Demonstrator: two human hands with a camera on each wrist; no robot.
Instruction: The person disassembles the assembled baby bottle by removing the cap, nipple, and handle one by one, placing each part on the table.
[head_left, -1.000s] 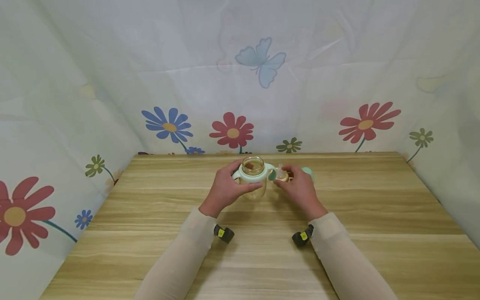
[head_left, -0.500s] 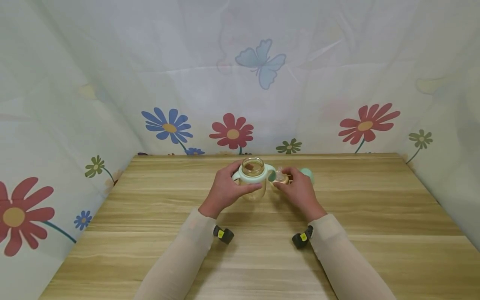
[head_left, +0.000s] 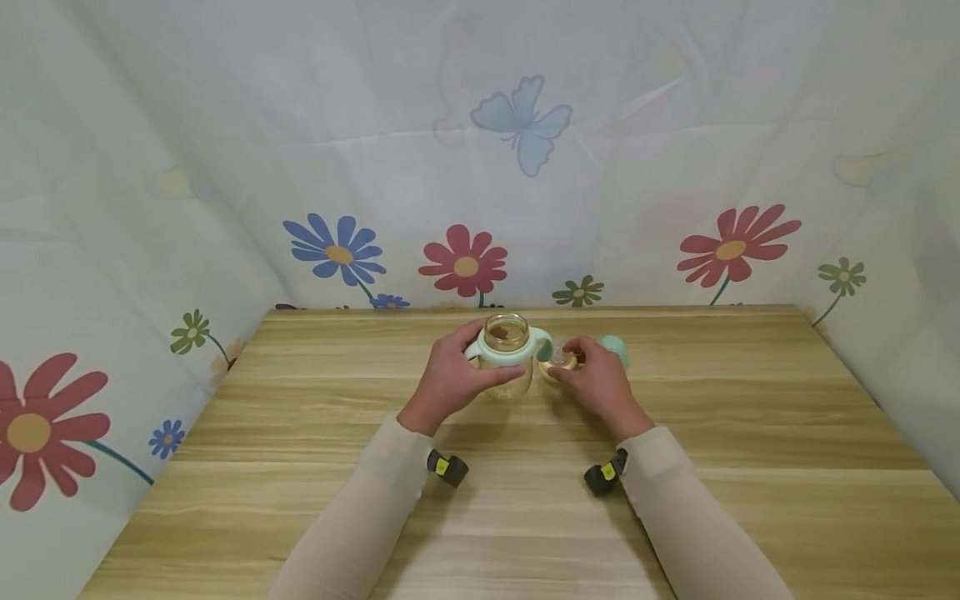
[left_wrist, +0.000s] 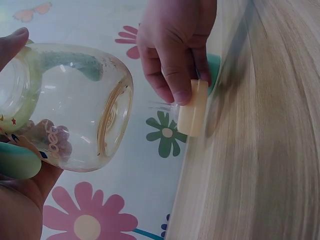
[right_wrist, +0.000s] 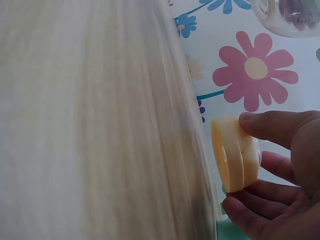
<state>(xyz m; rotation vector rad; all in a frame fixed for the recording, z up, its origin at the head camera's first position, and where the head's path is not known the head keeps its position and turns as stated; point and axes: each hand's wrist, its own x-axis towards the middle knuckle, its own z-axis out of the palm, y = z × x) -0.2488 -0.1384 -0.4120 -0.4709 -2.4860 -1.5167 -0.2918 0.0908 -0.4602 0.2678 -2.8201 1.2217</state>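
Observation:
In the head view my left hand (head_left: 453,375) grips a clear amber baby bottle (left_wrist: 90,112) by its side, thumb across the front. The bottle is upright with its mouth uncovered, and a pale mint ring with two handles (head_left: 543,343) sits round its neck. The left wrist view shows its base raised off the wooden surface. To its right, my right hand (head_left: 603,383) pinches a yellow screw collar (right_wrist: 235,152) with a clear nipple (head_left: 557,352) pointing up. The collar is held close over the table, apart from the bottle; my fingers hide part of the nipple.
A mint-green cap (head_left: 615,347) stands on the wooden table (head_left: 517,517) just behind my right hand. White cloth (head_left: 375,158) printed with flowers and a butterfly rises along the table's back and sides.
My right hand has lowered the collar slightly, so the nipple tip shows lower beside the bottle handle. My left hand and the bottle stay put.

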